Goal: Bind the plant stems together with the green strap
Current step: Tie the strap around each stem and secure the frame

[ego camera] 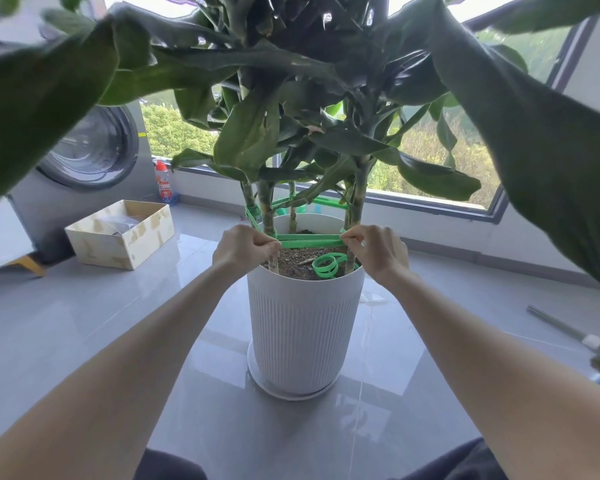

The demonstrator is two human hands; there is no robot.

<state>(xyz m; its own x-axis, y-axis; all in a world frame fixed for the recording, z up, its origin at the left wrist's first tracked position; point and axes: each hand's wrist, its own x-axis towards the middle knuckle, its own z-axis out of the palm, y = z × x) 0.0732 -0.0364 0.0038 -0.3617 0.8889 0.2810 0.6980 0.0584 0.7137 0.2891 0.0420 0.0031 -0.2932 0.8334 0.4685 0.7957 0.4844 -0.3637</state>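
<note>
A tall leafy plant grows from a white ribbed pot [305, 327] on the floor, with several green stems [266, 209] rising from the soil. A green strap [310, 240] runs around the stems just above the pot's rim, stretched flat across the front between my hands. My left hand [245, 247] pinches the strap's left end beside the left stem. My right hand [374, 249] pinches the right end beside the right stem [357, 199]. The strap's loose tail lies coiled [326, 265] on the soil.
An open cardboard box [120, 233] sits on the grey tiled floor at left, in front of a washing machine [90, 150]. A spray bottle [163, 183] stands by the window. A metal rod [561, 325] lies at right. Large leaves hang overhead on both sides.
</note>
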